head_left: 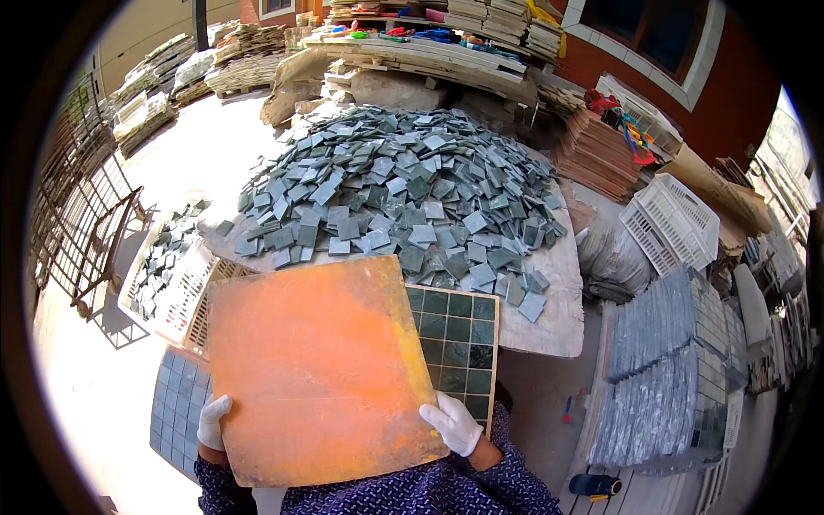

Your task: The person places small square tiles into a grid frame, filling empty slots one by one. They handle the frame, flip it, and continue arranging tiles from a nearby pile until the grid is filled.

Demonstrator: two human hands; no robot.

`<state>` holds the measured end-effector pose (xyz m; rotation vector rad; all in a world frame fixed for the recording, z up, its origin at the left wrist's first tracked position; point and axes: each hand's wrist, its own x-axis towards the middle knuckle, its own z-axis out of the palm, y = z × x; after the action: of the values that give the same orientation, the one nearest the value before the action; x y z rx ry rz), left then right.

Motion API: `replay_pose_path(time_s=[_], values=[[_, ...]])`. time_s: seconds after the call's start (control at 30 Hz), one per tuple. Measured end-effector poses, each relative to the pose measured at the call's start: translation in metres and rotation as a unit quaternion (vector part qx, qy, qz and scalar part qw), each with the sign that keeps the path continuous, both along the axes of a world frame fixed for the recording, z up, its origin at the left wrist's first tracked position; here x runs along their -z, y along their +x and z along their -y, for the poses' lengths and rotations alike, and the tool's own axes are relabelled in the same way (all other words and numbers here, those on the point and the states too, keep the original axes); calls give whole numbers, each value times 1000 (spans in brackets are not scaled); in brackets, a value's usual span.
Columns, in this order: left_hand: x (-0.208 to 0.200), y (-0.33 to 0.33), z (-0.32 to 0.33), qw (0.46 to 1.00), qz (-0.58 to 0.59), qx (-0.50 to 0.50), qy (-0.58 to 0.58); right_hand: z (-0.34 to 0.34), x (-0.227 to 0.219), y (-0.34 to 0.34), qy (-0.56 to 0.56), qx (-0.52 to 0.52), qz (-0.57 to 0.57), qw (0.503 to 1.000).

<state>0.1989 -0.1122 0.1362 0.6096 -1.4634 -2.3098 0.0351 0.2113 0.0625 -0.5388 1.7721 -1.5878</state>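
Note:
A square orange board, scuffed and yellowish along its right side, is held up in front of me by its two side edges. My left hand, in a white glove, grips its lower left edge. On the lower right edge closes my right hand, gloved the same way; both hands' fingers go partly behind the board. Partly hidden behind it is a wooden-edged grid tray filled with dark green square tiles. A sheet of blue-grey tiles lies at the lower left, its right part covered by the board.
A large heap of loose green-grey tiles covers the table beyond. At left stand a white crate of tile pieces and a metal cart. Stacked tile sheets, a white basket and a dark bottle are at right.

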Motion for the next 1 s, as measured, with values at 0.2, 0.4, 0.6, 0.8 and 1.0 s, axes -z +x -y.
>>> replay_pose_path(time_s=[0.2, 0.4, 0.6, 0.8, 1.0], values=[[109, -56, -8, 976, 119, 146, -111, -86, 19, 36, 222, 159, -77, 959], [149, -103, -26, 949, 142, 176, -218, -107, 40, 17, 276, 200, -86, 936], [152, -145, -14, 817, 207, 188, -505, -95, 50, -7, 419, 203, -142, 873], [131, -161, -17, 654, 328, 231, -641, -85, 27, -20, 549, 78, -177, 813], [174, -171, 6, 947, 111, 215, -211, -78, 33, -51, 394, 274, -163, 862]])
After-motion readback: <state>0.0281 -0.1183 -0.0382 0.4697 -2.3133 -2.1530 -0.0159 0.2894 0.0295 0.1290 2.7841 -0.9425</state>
